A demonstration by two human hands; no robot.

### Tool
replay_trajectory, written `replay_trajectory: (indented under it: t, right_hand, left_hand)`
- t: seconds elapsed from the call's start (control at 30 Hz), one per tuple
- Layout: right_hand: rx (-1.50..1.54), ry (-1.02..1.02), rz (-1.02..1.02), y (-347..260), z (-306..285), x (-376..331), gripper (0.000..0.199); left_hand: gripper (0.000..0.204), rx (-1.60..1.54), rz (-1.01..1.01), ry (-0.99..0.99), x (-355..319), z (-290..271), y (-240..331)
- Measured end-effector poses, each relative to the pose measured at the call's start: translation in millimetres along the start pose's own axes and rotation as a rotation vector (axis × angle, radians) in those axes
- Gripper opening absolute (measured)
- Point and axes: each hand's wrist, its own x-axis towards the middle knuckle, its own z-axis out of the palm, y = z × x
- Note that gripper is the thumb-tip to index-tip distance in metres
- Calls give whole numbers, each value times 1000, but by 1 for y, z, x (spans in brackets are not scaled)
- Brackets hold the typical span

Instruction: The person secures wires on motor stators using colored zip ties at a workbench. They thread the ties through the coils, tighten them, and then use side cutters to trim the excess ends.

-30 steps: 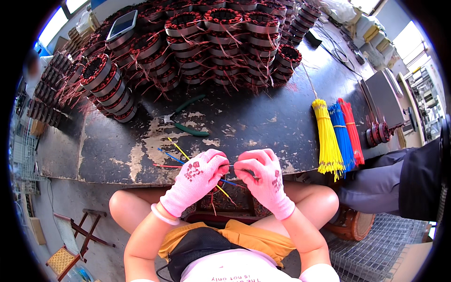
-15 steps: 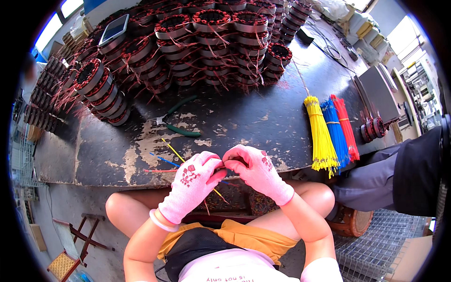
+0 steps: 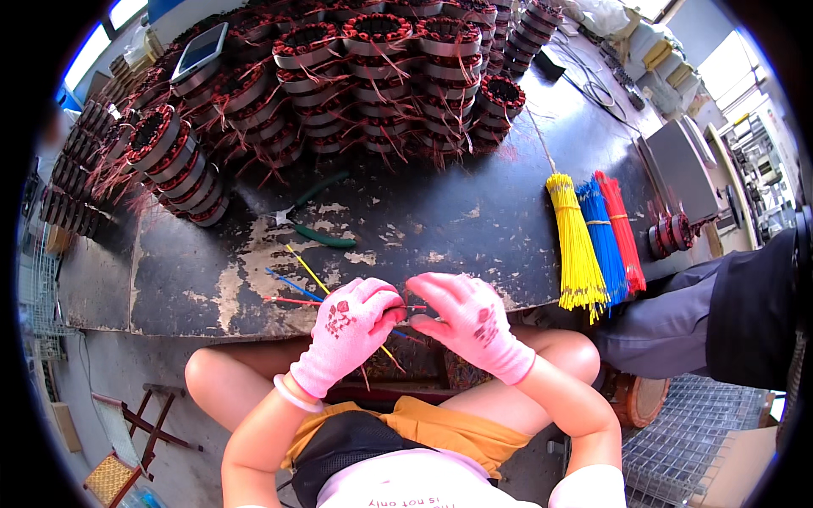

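My left hand (image 3: 349,328), in a pink glove, is closed around a few thin wires. A yellow wire (image 3: 306,266), a blue wire (image 3: 290,284) and a red wire (image 3: 288,300) stick out past its left side, over the table's front edge. More wire ends come out below and to the right of its fingers; how they meet inside the grip is hidden. Just to the right, my gloved right hand (image 3: 468,326) has its fingers and thumb apart. A short dark-red wire end (image 3: 415,306) shows in the gap between the two hands.
Green-handled cutting pliers (image 3: 318,235) lie open on the worn black table (image 3: 423,212). Yellow (image 3: 577,245), blue (image 3: 603,241) and red wire bundles (image 3: 621,233) lie at right. Stacked motor stators (image 3: 378,85) fill the back; a tablet (image 3: 200,52) rests on some. Someone's dark-clothed leg (image 3: 660,317) is at right.
My right hand has parted from the left fingertips, its fingers and thumb spreading. The left hand keeps its grip on the wires, nearly in place.
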Motion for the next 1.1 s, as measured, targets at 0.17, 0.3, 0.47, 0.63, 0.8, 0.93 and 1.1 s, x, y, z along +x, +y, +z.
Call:
replay_trajectory:
  t: [0.17,0.3,0.47,0.63,0.8,0.93,1.1]
  right_hand:
    - [-227,-24,-169,8,16,-3,48]
    - [-176,7,-185,10,18,3,47]
    - [-146,3,-215,14,15,2,46]
    - [6,-171,-88,15,16,6,28]
    - [983,-698,739,14,3,22,20]
    - [485,-427,307,10,-13,16,20]
    - [45,-156,-153,7,-2,13,23]
  left_hand:
    - [14,-56,-5,-12,3,1,1]
    - [15,-49,-13,-14,1,1,-2]
    - [15,-45,-13,-15,0,0,-2]
    - [14,-41,22,0,1,3,-4]
    - [14,-26,45,0,-1,4,-7]
    - [14,-51,36,-1,0,4,-7]
    - [14,-51,1,-4,0,4,-5]
